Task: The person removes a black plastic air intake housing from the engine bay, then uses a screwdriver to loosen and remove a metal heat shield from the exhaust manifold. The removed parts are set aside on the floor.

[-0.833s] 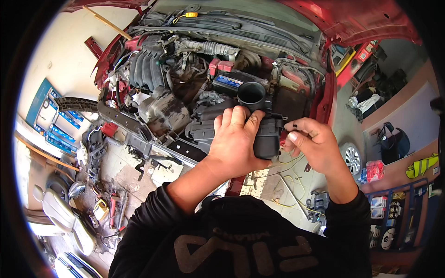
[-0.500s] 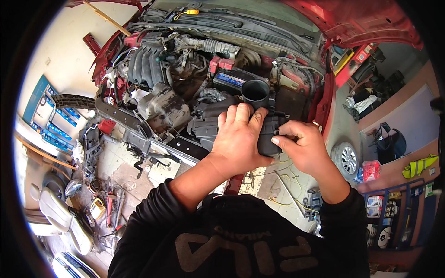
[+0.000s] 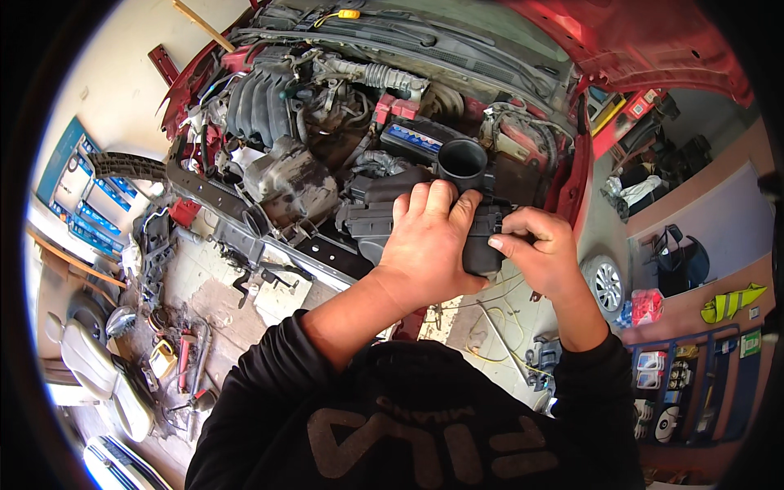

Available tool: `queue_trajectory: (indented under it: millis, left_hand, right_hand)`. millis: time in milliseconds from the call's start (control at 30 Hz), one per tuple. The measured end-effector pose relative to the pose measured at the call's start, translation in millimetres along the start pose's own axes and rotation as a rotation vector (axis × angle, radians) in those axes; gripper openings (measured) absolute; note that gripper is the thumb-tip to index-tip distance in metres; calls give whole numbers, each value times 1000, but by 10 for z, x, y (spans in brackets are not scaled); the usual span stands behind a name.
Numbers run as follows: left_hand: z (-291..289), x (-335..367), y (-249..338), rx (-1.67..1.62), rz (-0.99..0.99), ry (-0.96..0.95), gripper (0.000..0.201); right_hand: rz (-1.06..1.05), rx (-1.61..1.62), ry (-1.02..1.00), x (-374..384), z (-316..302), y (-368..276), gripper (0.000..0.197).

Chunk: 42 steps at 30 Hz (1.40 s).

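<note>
A black plastic air filter housing (image 3: 367, 226) with a round, open-mouthed neck (image 3: 462, 178) sits at the front of the engine bay. My left hand (image 3: 426, 238) lies over its front part, the fingers curled across the top near the neck and the thumb down along the near side. At the housing's right edge, my right hand (image 3: 541, 249) is closed, with thumb and bent forefinger pinching there. Whatever small part of the edge lies between those fingers is hidden.
Behind the housing stands a battery (image 3: 413, 140). The engine (image 3: 260, 110) fills the left of the bay, under a raised red hood (image 3: 645, 41). A metal crossbar (image 3: 204, 192) runs along the front. Loose parts, a car seat (image 3: 94, 359) and a wheel (image 3: 606, 284) stand around the car.
The view has shifted slightly, so the car sits a little further right. Both hands keep their places on the housing, the right one still pinching at its edge.
</note>
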State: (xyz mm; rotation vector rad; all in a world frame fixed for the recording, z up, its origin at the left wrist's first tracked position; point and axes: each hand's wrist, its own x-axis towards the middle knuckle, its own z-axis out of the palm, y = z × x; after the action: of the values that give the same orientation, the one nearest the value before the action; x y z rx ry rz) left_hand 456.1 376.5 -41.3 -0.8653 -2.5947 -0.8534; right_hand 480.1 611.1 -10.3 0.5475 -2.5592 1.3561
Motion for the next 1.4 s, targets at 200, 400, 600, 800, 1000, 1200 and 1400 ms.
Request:
queue_trajectory:
  millis: [200, 400, 600, 800, 1000, 1200, 1400]
  left_hand:
    - [8, 1, -14, -11, 6, 2, 120]
    - [11, 0, -21, -15, 15, 13, 118]
    - [5, -2, -16, -16, 10, 13, 118]
    - [21, 1, -19, -11, 6, 25, 119]
    - [29, -2, -15, -6, 12, 38, 119]
    - [26, -8, -25, -16, 19, 41, 119]
    - [28, -6, -26, -13, 24, 50, 117]
  right_hand:
    - [-59, 56, -36, 9, 27, 47, 14]
    - [-44, 60, 66, 41, 38, 115, 18]
    - [31, 68, 78, 90, 33, 107, 19]
    - [87, 111, 34, 98, 17, -24, 16]
    - [248, 208, 40, 163, 22, -96, 9]
    - [399, 255, 58, 222, 40, -180, 11]
    - [285, 182, 129, 172, 95, -46, 18]
